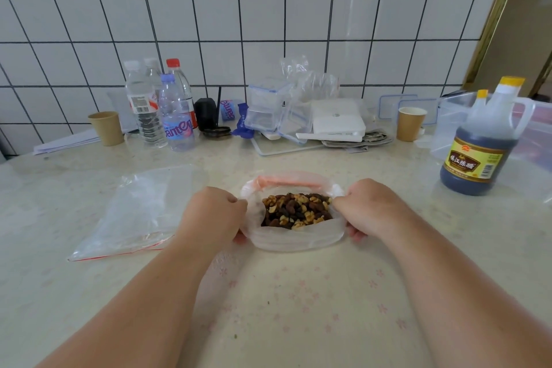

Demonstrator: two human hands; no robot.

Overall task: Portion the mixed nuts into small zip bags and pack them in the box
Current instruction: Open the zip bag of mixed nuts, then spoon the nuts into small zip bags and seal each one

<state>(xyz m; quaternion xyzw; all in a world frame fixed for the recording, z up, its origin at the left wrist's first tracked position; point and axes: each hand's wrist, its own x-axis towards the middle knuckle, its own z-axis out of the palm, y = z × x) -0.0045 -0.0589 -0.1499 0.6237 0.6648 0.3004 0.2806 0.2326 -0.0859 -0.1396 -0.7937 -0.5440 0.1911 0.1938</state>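
A clear plastic bag (294, 237) with a red zip strip along its far rim stands open at the middle of the table, and mixed nuts (295, 210) fill it. My left hand (213, 213) grips the bag's left edge and my right hand (369, 207) grips its right edge, both with curled fingers, holding the mouth wide. Flat empty zip bags (134, 215) with red strips lie to the left. A clear plastic box (265, 107) with blue clips sits at the back by the wall.
Water bottles (176, 116) and a paper cup (107, 128) stand back left. A second paper cup (410, 123), a large vinegar jug (484, 143) and a big clear tub (448, 125) stand at the right. White packets (337, 122) lie at the back centre.
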